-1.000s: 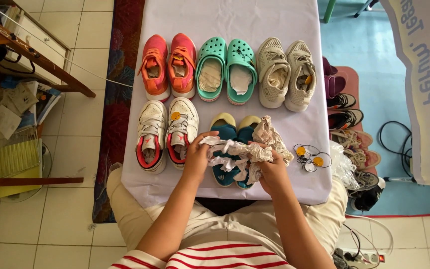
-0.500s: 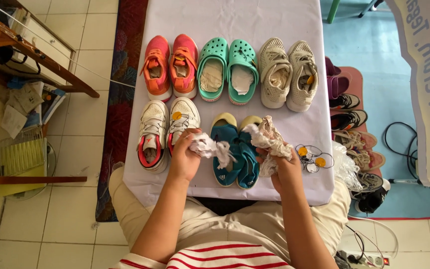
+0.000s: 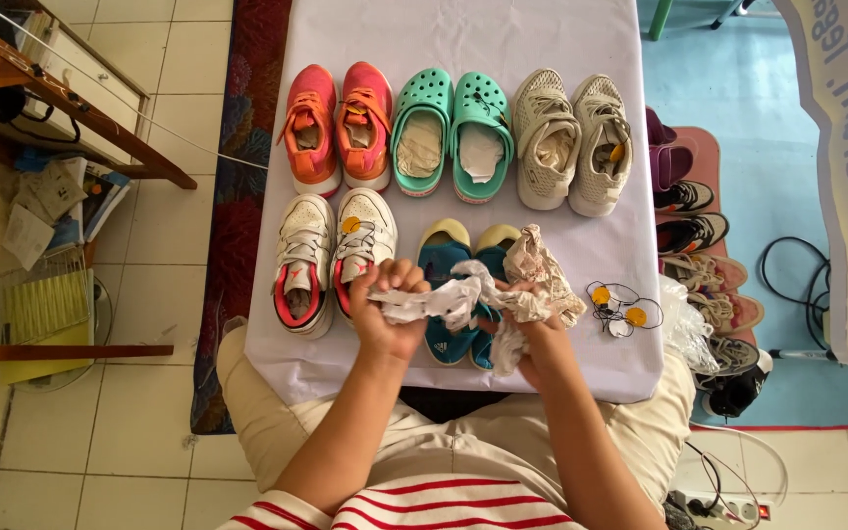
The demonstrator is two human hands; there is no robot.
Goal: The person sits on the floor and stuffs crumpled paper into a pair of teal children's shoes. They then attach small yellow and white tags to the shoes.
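Left hand: the left hand (image 3: 390, 316) is clenched on one end of the crumpled white paper (image 3: 463, 299), fingers curled over the wad, at about 6 o'clock on the white-covered table (image 3: 542, 29).
Right hand: the right hand (image 3: 532, 339) is closed on the other end of the same wad, with a looser tuft of paper standing up at its 12 o'clock.
Paper's place: it is held in the air between both hands, above the pair of teal shoes (image 3: 453, 294) at the near edge of the table.
Handling: the paper looks very light, soft and already creased; it should crush and tear easily, so a grip on the bulky bunched parts seems safer than on the thin ragged edges.
Neighbours: white sneakers with red trim (image 3: 331, 257) lie at 9 o'clock of the hands; small black cords with yellow tags (image 3: 622, 309) lie at 3 o'clock.
Far row: orange-pink sneakers (image 3: 338, 128), green clogs (image 3: 451, 132) and beige mesh shoes (image 3: 571, 139) stand at 12 o'clock, each pair stuffed with pale filling.
Hidden: the hands and paper cover most of the teal shoes, so it cannot be told whether they hold any stuffing.
Unclear: whether the wad is one sheet or several cannot be made out.
Cut off: more shoes (image 3: 699, 236) on the floor at 3 o'clock are partly behind the table edge.
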